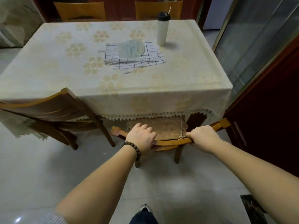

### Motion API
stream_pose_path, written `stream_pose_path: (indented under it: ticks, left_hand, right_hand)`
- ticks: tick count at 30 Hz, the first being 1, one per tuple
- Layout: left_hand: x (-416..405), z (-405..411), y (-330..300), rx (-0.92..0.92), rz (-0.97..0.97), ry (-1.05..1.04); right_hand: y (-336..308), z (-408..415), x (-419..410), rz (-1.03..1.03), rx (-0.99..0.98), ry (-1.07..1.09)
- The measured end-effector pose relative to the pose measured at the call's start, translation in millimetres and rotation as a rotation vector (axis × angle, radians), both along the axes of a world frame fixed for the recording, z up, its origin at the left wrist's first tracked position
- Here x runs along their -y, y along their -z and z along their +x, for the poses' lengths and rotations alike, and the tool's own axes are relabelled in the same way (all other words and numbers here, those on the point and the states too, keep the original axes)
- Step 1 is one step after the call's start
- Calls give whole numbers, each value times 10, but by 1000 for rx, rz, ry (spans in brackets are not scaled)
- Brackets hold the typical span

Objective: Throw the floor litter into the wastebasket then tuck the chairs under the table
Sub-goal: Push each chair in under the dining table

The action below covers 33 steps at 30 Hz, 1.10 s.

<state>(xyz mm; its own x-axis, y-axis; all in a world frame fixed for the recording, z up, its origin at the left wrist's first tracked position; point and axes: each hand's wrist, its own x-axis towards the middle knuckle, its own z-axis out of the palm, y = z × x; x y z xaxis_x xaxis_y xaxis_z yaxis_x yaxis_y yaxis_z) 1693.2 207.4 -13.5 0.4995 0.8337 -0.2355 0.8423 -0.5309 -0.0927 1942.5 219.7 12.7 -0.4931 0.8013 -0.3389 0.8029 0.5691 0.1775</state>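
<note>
Both bare arms reach out over the pale tiled floor [48, 167]. The left hand [140, 138], a brown bead bracelet [132, 148] at its wrist, and the right hand [203, 137] are each clenched round the curved top rail of a brown wooden chair [171, 141], whose cushioned seat sits partly beneath the lace-edged cream flowered tablecloth [64, 65]. A second wooden chair [48, 110] stands angled at the table's left corner. On top lie a checked cloth [150, 59] and a white black-lidded bottle [162, 29]; two more chairs [80, 11] wait beyond.
</note>
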Motion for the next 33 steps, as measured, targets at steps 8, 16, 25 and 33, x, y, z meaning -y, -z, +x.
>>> stream_pose_path:
  ticks: [8, 16, 25, 33]
  left_hand:
    - [-669, -46, 78, 22, 19, 5]
    - [-1398, -1, 120, 13, 39, -19]
    - [-1903, -125, 44, -15, 27, -24]
    - [-1555, -162, -130, 96, 125, -371]
  right_hand:
    - [-14, -71, -691, -46, 23, 20]
    - [-28, -26, -1465, -61, 3, -5]
    - [51, -117, -1831, 30, -132, 15]
    - [-62, 34, -1678, 52, -149, 212]
